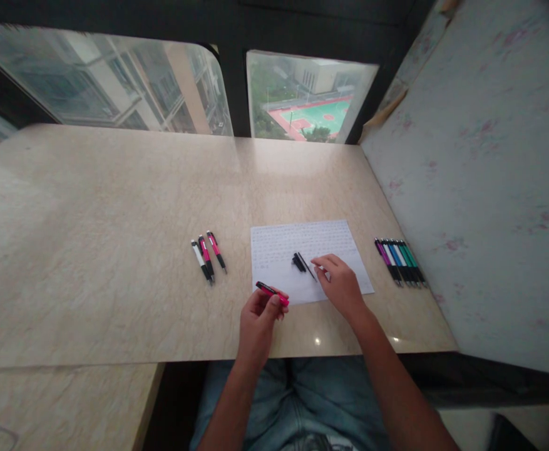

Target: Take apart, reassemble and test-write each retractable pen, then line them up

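Observation:
My left hand [258, 319] grips a pink pen barrel [274, 292] with a black part at its upper end, held tilted above the near left edge of a written sheet of paper [274, 238]. On that sheet lie some short black pen parts [298, 262], with a thin dark refill [307, 267] just beside them. My right hand [340, 285] hovers over the right part of the paper, thumb and forefinger slightly apart, close to the refill. Nothing shows between its fingers.
Left of the paper lie a white pen [201, 260] and two pink pens [216, 252]. A row of several pens [400, 263], purple, white, blue and green, lies near the right wall [485, 207]. Windows border the back of the marbled tabletop [114, 238].

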A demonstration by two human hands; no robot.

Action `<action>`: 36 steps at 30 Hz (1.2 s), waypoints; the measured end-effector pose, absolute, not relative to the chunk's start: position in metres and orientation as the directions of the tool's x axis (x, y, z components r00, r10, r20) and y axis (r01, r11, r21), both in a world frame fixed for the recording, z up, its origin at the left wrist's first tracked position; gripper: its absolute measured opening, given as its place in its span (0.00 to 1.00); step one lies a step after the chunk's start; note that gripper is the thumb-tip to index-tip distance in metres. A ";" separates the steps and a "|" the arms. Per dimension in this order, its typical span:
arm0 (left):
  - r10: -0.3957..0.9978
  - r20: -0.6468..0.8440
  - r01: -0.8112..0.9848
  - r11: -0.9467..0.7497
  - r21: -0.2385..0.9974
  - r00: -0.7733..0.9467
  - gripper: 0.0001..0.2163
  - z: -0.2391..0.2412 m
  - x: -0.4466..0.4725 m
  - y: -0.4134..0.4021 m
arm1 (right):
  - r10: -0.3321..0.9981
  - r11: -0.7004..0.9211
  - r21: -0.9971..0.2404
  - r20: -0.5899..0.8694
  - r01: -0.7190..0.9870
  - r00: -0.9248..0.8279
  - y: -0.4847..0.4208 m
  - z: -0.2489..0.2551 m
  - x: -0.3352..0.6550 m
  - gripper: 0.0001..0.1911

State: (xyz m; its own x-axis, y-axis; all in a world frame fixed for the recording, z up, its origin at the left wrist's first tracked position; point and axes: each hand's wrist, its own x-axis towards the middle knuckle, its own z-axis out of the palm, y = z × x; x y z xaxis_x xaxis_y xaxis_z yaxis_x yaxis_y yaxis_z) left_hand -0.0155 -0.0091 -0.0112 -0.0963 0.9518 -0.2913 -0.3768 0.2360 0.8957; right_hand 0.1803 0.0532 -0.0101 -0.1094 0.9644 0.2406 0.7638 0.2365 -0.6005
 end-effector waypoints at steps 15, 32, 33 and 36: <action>0.935 -0.343 -0.482 0.262 0.836 -0.086 0.12 -0.013 -0.018 -0.008 | 0.927 0.356 -0.384 0.263 0.852 -0.269 0.069 -0.026 0.183 0.10; 0.878 -0.478 -0.763 0.305 0.570 -0.007 0.14 -0.003 -0.008 -0.009 | 0.994 0.029 -0.988 0.013 0.149 -0.111 0.000 0.026 0.140 0.06; 0.872 -0.489 -0.781 0.310 0.541 0.007 0.13 -0.003 -0.006 -0.010 | 0.994 0.028 -0.990 0.013 0.139 -0.107 -0.002 0.026 0.137 0.06; 0.852 -0.522 -0.821 0.320 0.472 0.031 0.13 -0.002 -0.002 -0.012 | 0.996 0.051 -0.984 0.039 0.172 -0.075 -0.002 0.025 0.134 0.05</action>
State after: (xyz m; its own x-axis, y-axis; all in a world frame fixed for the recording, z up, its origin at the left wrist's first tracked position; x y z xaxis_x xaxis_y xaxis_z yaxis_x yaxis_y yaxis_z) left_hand -0.0021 -0.0116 -0.0022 0.0312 0.8522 -0.5224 -0.8215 0.3196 0.4722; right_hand 0.1341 -0.0023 0.0253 -0.0754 0.9964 0.0387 0.1719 0.0512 -0.9838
